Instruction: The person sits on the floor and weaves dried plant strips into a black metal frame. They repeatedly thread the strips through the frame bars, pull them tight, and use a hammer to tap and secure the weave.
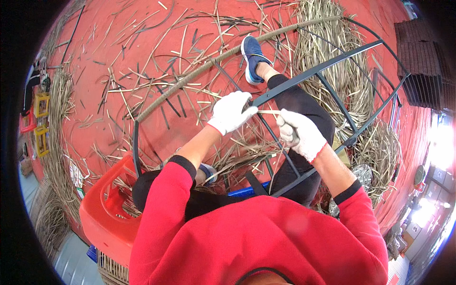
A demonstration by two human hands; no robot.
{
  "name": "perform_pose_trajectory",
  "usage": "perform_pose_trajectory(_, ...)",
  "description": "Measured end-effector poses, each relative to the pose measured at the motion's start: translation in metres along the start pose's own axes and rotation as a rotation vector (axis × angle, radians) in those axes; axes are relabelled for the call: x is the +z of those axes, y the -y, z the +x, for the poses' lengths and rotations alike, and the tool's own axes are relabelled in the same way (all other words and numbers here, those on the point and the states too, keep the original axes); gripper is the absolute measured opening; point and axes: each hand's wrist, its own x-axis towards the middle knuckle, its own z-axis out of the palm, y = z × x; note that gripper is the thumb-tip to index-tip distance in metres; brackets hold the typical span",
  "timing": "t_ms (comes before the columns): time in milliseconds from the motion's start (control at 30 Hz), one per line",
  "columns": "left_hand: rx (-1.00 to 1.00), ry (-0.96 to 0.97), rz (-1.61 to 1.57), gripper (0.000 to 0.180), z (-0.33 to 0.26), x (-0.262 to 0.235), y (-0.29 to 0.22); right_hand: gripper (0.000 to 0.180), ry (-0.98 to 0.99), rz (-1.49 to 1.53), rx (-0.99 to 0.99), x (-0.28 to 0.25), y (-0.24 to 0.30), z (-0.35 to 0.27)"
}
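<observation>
A dark metal frame [323,69] lies across my lap and legs, with straight bars and a curved outer edge. Its far-left edge is wrapped in tan woven strip [190,76]. My left hand [230,112], in a white glove, closes its thumb and fingers at the end of the frame's middle bar. From there a pale flat strip [269,112] stretches to my right hand [300,135], also in a white glove. That hand is closed in a fist around the strip, which looks taut. The strip's end is hidden inside the right hand.
Loose strip offcuts [175,42] litter the red floor. Big bundles of tan strips lie at the far right [318,61] and along the left [59,123]. A red plastic chair [102,209] stands at my left. Dark woven panels [418,61] are stacked at the right.
</observation>
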Motion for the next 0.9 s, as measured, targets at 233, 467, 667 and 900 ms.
perform_pose_trajectory(233, -0.067, 0.318, 0.249, 0.040, 0.025, 0.010, 0.003, 0.019, 0.143, -0.134, -0.171, 0.054, 0.044, 0.046)
perform_pose_trajectory(467, -0.018, -0.064, -0.057, 0.022, 0.025, 0.032, 0.029, 0.023, 0.129, -0.054, -0.037, 0.057, 0.081, 0.113)
perform_pose_trajectory(667, -0.474, -0.020, -0.701, 0.024, 0.018, 0.026, 0.008, 0.027, 0.151, -0.185, -0.039, 0.069, 0.084, 0.153)
perform_pose_trajectory(900, -0.629, -0.173, -0.960, 0.017, 0.016, 0.025, 0.002, 0.031, 0.147, -0.188, -0.079, 0.072, 0.081, 0.165)
